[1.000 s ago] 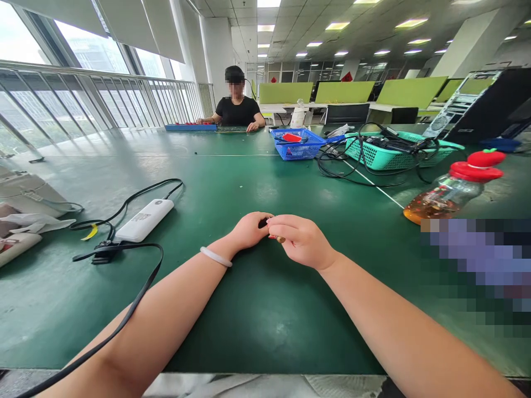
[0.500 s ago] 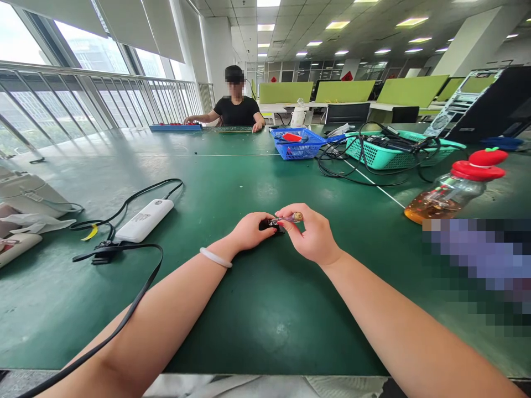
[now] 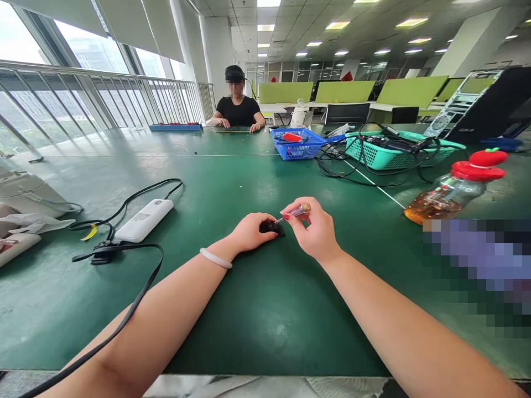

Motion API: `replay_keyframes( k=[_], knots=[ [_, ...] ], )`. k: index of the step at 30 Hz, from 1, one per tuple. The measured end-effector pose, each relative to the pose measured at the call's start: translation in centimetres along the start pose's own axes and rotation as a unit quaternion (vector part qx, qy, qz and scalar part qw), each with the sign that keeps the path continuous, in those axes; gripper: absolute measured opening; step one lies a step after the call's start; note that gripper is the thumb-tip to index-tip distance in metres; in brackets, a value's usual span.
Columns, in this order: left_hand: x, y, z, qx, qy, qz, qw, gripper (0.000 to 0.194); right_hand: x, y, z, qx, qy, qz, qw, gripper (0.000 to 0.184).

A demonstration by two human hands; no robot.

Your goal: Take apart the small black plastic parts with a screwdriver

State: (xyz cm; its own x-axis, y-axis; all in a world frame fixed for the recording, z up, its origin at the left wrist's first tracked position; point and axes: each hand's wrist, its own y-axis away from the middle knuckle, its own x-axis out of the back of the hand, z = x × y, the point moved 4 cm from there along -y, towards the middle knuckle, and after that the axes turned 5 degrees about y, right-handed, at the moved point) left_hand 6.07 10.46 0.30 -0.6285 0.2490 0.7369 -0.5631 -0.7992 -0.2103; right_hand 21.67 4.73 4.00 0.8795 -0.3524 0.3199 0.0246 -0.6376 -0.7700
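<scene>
My left hand [image 3: 254,231] wraps its thumb and fingers round a small black block-shaped part [image 3: 274,228] that rests on the green table. The part's exact kind is too small to tell. My right hand [image 3: 312,229] pinches a small screwdriver [image 3: 299,210] with a clear handle and a tan end cap. Its thin shaft slants down to the left, and the tip is at the top of the black part; whether it touches I cannot tell. A pale bracelet [image 3: 215,258] circles my left wrist.
A white power bank [image 3: 145,220] with a black cable lies left. A blue basket [image 3: 296,152], a green basket [image 3: 373,160] with cables and a tilted jar [image 3: 446,193] of amber liquid stand right. Across the green table [image 3: 265,320] sits a person [image 3: 237,110].
My right hand has drawn slightly up and right with the screwdriver, baring more of its shaft and the black part. The person opposite has pulled an arm in from the blue rack.
</scene>
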Motion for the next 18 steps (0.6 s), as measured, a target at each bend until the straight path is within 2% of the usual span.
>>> replay_keyframes(
  k=[18],
  knots=[
    [-0.01, 0.02, 0.05, -0.015, -0.008, 0.000, 1.000, 0.027, -0.21, 0.01, 0.57, -0.060, -0.043, -0.022, 0.997, 0.007]
  ],
)
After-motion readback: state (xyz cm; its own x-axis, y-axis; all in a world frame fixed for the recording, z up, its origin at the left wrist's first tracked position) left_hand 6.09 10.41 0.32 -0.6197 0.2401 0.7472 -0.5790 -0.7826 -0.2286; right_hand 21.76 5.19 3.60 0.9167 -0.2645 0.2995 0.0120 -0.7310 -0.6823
